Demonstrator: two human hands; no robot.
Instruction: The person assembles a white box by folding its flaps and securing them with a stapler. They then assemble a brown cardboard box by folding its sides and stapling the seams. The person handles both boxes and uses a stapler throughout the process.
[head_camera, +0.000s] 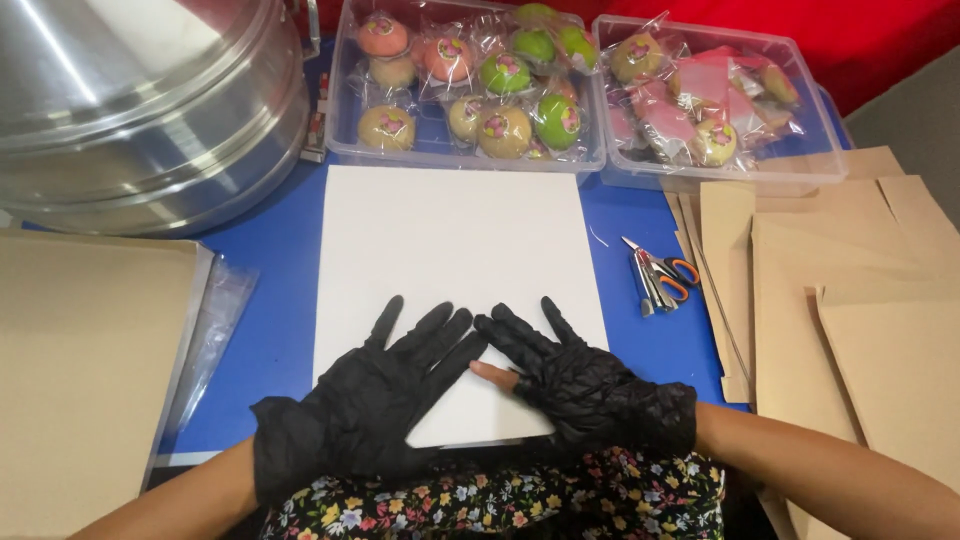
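Both hands wear crinkled black gloves and lie flat, palms down, on the near end of a white sheet (455, 245) spread on a blue table (275, 270). My left hand (375, 395) has its fingers spread and pointing up and to the right. My right hand (570, 375) points up and to the left; its thumb tip pokes bare through the glove. The fingertips of the two hands almost meet over the sheet. Neither hand holds anything.
Two clear plastic tubs (345, 110) (830, 160) of wrapped round pastries in pink, green and tan stand at the far edge. A large metal steamer (140, 110) sits far left. Small orange-handled scissors (660, 280) lie right of the sheet. Flat brown cardboard pieces (860, 300) (80, 370) flank both sides.
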